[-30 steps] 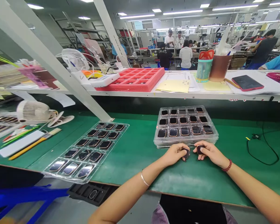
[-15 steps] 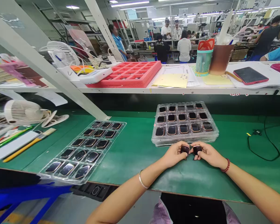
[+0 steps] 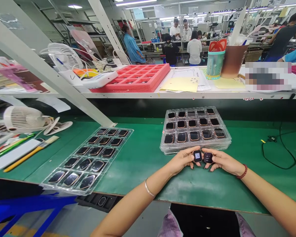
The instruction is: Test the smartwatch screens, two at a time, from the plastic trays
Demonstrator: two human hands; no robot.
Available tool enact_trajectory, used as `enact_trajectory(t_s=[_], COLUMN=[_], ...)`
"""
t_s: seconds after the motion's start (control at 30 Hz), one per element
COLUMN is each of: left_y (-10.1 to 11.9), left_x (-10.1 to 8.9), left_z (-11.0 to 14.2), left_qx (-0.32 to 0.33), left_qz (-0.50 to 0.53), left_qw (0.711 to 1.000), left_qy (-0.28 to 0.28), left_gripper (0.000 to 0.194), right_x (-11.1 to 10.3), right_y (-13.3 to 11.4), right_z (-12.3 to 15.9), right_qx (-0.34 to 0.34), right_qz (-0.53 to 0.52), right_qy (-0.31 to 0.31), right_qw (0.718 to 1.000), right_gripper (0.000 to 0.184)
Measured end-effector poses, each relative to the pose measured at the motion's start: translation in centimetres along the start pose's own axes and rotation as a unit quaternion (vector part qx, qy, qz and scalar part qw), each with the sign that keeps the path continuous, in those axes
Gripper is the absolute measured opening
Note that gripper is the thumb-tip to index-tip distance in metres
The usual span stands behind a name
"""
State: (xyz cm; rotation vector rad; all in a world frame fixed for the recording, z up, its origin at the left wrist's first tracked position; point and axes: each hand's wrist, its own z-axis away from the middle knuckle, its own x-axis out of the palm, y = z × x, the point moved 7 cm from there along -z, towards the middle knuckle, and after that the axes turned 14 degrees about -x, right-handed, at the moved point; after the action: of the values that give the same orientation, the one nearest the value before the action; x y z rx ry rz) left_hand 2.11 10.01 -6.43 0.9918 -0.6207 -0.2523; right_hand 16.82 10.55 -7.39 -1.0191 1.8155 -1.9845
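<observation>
QR watch [image 3: 197,156] in L hand [image 3: 182,162], pinched btwn thumb & fingers, white QR code lit on screen. Txt watch [image 3: 208,157] pinched likewise in R hand [image 3: 224,161]; faint txt, too small to read. The two sit side by side btwn the hands, screens up twd wearer, held over green worktop [image 3: 138,171]; can't tell if they touch. Bangle [image 3: 148,188] on L wrist, red beads [image 3: 243,172] on R. Stack [image 3: 194,148] of clear trays just past hands, top one w/ 3 rows of watches. Clear tray [image 3: 111,160] well L of hands, also w/ watches, 3 across. Cable [image 3: 272,139] lies R of hands. Far L: brush [image 3: 40,147], fan [image 3: 23,118]. Shelf [image 3: 175,95] beyond & above hands has red foam [image 3: 160,77], green cup [image 3: 215,67], brown cup [image 3: 234,62], etc. Ppl [image 3: 194,51] in bkgd.
</observation>
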Motion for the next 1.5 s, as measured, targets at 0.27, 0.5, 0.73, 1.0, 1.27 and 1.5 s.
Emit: enact_trajectory(t_s=[0.27,0.5,0.73,1.0,1.27,1.5], left_y=[-0.59,-0.92,-0.82,-0.87,-0.87,-0.82], left_x=[-0.16,-0.21,-0.14,-0.21,-0.07,-0.18], left_z=[-0.45,-0.64,-0.57,-0.55,-0.72,-0.65], left_qx=[0.006,-0.003,-0.001,-0.006,0.008,0.012], left_qz=[-0.034,-0.05,-0.055,-0.059,-0.05,-0.063], left_qw=[0.999,0.999,0.998,0.998,0.999,0.998], left_qy=[-0.011,-0.006,-0.003,0.002,-0.002,0.018], left_gripper=[0.062,0.06,0.057,0.057,0.055,0.052], right_x=[-0.35,0.03,-0.18,-0.03,0.13,-0.31], right_y=[-0.2,-0.15,0.08,0.02,-0.19,0.08], right_z=[-0.13,-0.29,-0.35,-0.39,-0.42,-0.28], right_qx=[-0.007,-0.027,-0.033,-0.043,-0.047,-0.026], right_qz=[-0.022,0.016,0.031,0.041,0.063,0.065], right_qy=[0.017,-0.001,-0.004,-0.012,-0.02,0.004], right_qw=[1.0,1.0,0.999,0.998,0.997,0.998], right_gripper=[0.046,0.044,0.045,0.045,0.044,0.045])
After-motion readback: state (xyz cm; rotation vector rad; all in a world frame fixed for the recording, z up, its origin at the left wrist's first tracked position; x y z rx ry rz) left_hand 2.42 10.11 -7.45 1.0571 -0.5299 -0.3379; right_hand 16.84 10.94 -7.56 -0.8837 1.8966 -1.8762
